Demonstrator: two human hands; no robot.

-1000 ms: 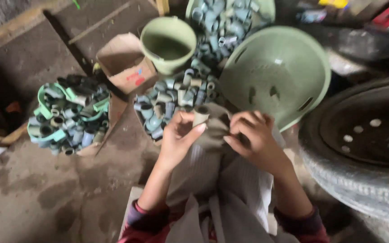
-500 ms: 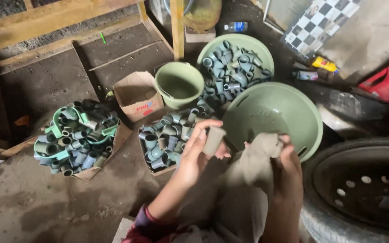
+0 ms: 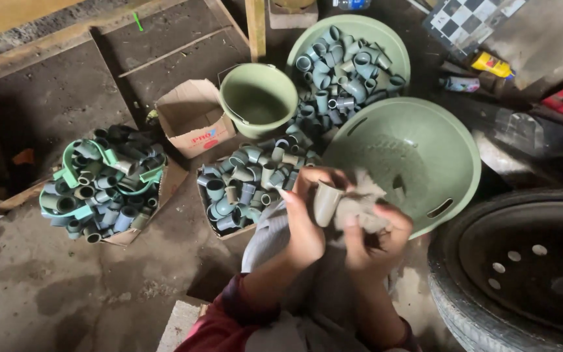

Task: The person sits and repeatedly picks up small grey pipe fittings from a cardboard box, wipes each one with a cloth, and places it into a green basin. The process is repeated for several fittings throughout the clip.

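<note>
- The left hand (image 3: 304, 225) grips a short grey pipe fitting (image 3: 326, 203), held above the lap.
- The right hand (image 3: 376, 238) bunches a grey rag (image 3: 360, 205) against the fitting.
- An empty green basin (image 3: 418, 153) sits just behind the hands.

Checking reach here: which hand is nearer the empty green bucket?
Left. The left hand, holding a pipe fitting, sits below the bucket; the right hand, gripping a cloth, is farther right.

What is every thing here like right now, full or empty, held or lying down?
Pipe fitting: held in left hand.
Cloth: bunched in right hand.
Bucket: upright, empty.
Big basin: empty.
Far basin: full of fittings.
Small box: open, tipped.
</note>
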